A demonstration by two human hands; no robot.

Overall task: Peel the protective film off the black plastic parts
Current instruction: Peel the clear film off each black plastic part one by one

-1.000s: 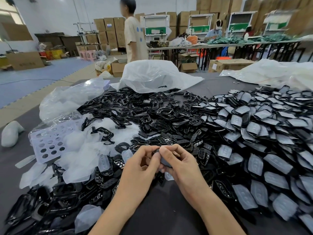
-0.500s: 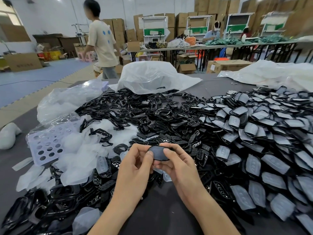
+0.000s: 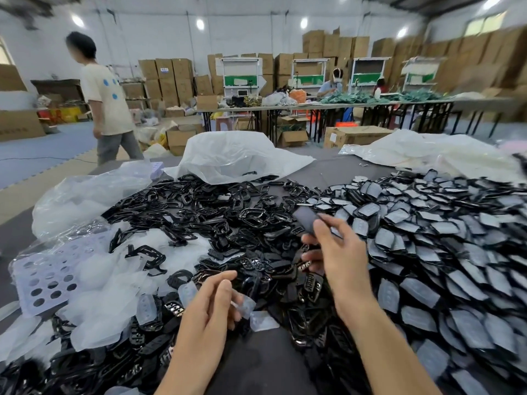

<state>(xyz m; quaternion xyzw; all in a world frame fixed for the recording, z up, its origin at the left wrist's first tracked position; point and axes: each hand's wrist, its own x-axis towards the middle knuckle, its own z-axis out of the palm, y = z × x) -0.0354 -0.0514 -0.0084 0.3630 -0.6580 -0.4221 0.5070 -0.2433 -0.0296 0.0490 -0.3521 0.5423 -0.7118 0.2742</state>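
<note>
One part (image 3: 304, 219) looks stripped: hands have parted, right hand (image 3: 339, 260) pinching it at 1 o'clock, left hand (image 3: 208, 312) pinching the film (image 3: 242, 306)

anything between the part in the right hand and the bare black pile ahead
Nothing visible: the right hand holds the black part in open air over the bare black pile; the left hand, holding film, sits lower, aside.

No text can be read anywhere. A blue label (image 3: 164, 70) sits on a stacked carton (image 3: 164, 76) by the back wall. A white label (image 3: 332, 137) is on the floor carton (image 3: 356, 135) behind the surface. Dark print (image 3: 12, 132) marks the left carton (image 3: 20, 125). All three are too small or blurred to make out.
</note>
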